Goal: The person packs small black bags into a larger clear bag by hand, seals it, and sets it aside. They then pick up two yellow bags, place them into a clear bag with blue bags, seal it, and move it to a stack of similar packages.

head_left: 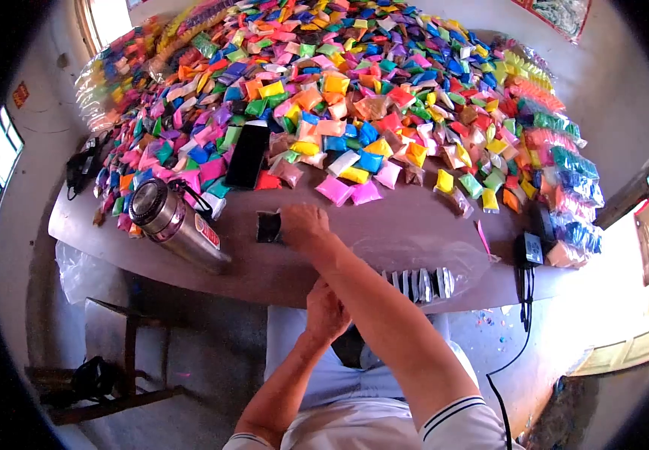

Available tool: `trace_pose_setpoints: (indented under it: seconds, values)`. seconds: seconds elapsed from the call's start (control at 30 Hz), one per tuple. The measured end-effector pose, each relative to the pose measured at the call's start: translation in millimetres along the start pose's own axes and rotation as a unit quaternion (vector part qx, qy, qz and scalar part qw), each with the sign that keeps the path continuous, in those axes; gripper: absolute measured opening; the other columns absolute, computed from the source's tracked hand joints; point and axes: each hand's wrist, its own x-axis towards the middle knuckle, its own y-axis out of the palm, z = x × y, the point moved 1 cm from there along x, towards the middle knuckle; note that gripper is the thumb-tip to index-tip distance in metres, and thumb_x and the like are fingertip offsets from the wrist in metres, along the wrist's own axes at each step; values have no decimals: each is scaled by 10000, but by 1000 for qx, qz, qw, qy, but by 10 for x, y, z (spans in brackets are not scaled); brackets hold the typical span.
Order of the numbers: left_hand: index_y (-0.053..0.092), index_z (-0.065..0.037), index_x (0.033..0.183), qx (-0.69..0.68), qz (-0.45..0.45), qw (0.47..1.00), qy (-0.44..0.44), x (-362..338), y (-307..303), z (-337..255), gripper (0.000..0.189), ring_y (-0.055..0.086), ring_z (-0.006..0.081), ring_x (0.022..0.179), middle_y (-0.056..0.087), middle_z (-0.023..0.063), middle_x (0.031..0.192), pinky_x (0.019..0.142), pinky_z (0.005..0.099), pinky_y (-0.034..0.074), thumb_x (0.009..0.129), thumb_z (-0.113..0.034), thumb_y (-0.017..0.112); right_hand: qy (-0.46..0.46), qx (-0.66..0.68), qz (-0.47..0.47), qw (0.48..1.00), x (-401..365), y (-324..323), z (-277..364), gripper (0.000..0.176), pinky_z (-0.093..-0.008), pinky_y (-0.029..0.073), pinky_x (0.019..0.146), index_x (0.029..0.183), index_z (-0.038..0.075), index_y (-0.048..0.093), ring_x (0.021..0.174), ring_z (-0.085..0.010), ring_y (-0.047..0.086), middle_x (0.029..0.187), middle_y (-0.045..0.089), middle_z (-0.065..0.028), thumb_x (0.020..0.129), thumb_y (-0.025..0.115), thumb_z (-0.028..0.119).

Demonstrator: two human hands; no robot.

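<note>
My right hand (304, 224) reaches across the brown table, its fingers curled at the right edge of a small black packet (267, 227). The packet lies close to the tabletop, partly covered by the hand. My left hand (328, 309) is lower, by the table's front edge and under my right forearm. Its fingers are closed, and what they hold, if anything, is hidden. Right of my forearm, a row of several black-and-silver packets (422, 285) stands on edge in a clear plastic bag (463, 259).
A large heap of colourful small packets (339, 90) covers the table's back. Left stand a steel flask (178, 225) and a dark phone (248, 156). At the right are a black adapter (531, 249) with a hanging cable and strips of packets (576, 180). A wooden stool (111, 337) stands lower left.
</note>
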Motion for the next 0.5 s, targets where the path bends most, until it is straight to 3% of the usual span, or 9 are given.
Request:
trace_pose_setpoints:
  seconds: [0.07,0.13,0.2,0.27,0.33,0.4,0.5]
  values:
    - [636,-18,1006,-60,25,992,-104,-62,51,95,232,603,414,945,648,194,988,844,443,505,826,-166,635,-3,-9,33,999,34,-19,6,155,-413,550,767,840,51,725,894,-324,695,912,708,-166,746,658,155]
    - [640,-17,991,-38,49,996,-71,-124,18,212,216,602,417,939,647,195,990,827,445,504,829,-160,629,2,46,50,998,-13,-179,31,153,-420,548,771,828,70,728,893,-346,686,880,699,-186,730,679,176]
    - [648,-14,967,-31,45,997,-58,-80,31,153,189,599,424,921,644,201,994,794,448,501,837,-147,614,-43,66,-3,997,-359,-689,121,187,-457,538,772,905,51,698,937,-325,675,978,688,-173,809,624,194]
    - [650,-5,966,-31,19,998,-50,-16,-46,27,182,604,422,906,640,209,997,781,441,501,851,-136,598,-117,174,-214,954,-818,-995,-9,242,-453,515,684,952,29,654,751,-419,627,812,642,-199,778,668,197]
    - [649,2,975,-24,12,999,-27,-5,-63,-2,186,609,414,904,639,211,998,784,432,503,860,-133,591,-87,225,-250,938,-1404,-1415,-259,264,-387,484,606,985,13,608,631,-306,592,759,614,-111,797,691,178]
    - [644,18,984,-23,-12,999,-37,45,-67,-63,203,623,390,895,638,204,1003,785,414,509,881,-146,588,56,240,-282,927,-1960,-1676,-600,232,-273,429,562,949,12,613,598,-135,516,709,556,-12,783,725,130]
    - [629,29,944,-4,-13,999,-36,23,-40,-56,214,631,370,887,631,202,1024,775,404,514,905,-176,581,198,215,-345,892,-2501,-1688,-1177,214,-263,400,552,835,25,568,615,-111,457,663,468,-17,775,740,138]
